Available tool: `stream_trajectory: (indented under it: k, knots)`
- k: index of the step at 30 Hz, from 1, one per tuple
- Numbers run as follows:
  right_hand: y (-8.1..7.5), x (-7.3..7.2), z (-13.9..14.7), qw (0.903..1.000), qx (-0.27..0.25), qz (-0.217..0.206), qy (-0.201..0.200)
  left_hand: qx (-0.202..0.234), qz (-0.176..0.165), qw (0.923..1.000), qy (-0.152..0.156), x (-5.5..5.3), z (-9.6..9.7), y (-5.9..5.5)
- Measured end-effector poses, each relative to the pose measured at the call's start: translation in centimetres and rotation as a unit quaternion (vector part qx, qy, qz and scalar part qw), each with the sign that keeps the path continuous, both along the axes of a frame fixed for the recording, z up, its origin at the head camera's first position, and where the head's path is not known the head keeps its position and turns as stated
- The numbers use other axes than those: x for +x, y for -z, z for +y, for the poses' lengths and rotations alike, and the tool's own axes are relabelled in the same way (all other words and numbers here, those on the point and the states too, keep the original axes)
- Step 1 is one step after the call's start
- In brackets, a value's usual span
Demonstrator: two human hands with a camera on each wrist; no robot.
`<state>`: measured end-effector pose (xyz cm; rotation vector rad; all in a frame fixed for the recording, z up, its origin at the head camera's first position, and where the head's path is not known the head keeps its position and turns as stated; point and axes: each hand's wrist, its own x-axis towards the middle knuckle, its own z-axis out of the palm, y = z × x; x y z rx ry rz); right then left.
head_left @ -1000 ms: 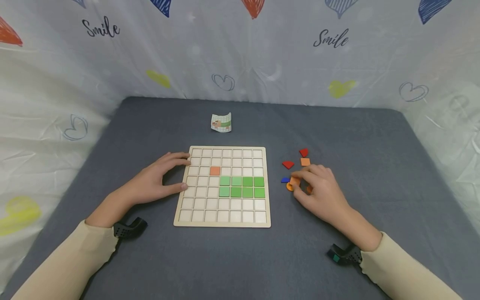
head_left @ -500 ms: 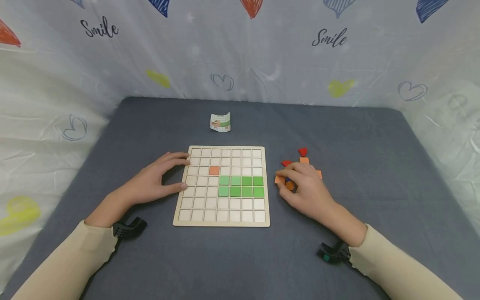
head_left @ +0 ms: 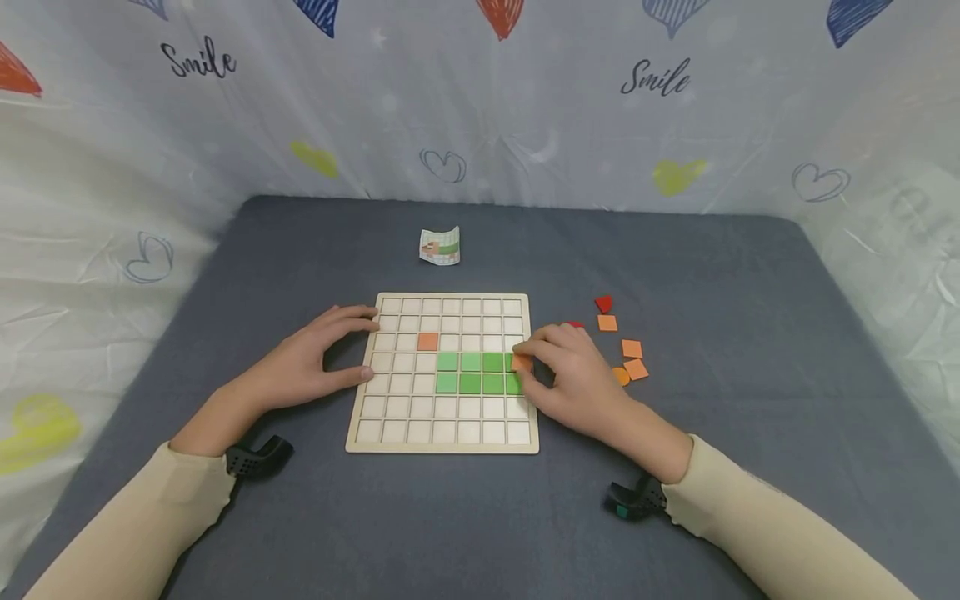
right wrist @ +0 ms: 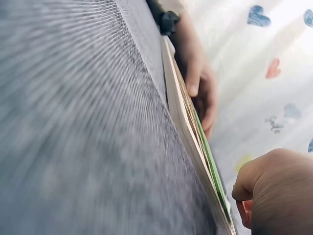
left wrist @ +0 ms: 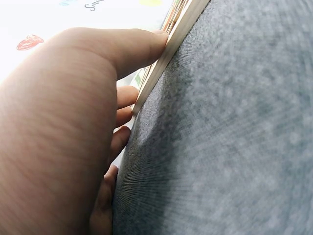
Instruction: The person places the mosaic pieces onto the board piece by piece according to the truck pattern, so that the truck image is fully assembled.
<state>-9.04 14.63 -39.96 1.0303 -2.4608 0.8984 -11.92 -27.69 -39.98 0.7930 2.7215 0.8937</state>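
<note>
My right hand point(head_left: 573, 375) pinches a square orange tile point(head_left: 521, 362) between thumb and fingers, above the right edge of the wooden grid board point(head_left: 442, 447). The tile overlaps the green tiles at that end in the head view. Two rows of green tiles point(head_left: 470, 383) lie in the middle of the grid, and one orange-red tile point(head_left: 427, 342) sits up and to their left. At the board's left side, my left hand point(head_left: 315, 354) touches the edge with thumb and fingertips, fingers spread. The left wrist view has the thumb point(left wrist: 142, 46) against the board's side.
Right of the board lie loose orange squares point(head_left: 632, 348), a rounded orange piece point(head_left: 621, 376) and a red piece point(head_left: 603, 304). Another red piece point(head_left: 574, 324) is partly behind my right hand. A small printed card point(head_left: 440, 247) rests beyond the board on the dark grey cloth.
With the orange tile pinched, my right hand has moved left from the loose pieces to the board's right edge. My left hand stays where it was.
</note>
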Motion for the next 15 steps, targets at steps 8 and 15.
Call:
stream_trajectory:
  k: [8,15]
  knots:
    - [-0.1,0.0,-2.2,0.9997,0.022,-0.004,-0.011,0.0,0.001,1.0,0.002,-0.1,0.1,0.1]
    - [0.0,-0.1,-4.3,0.9989,0.026,0.0,-0.039,-0.001,-0.001,1.0,-0.001,0.0,0.0,0.1]
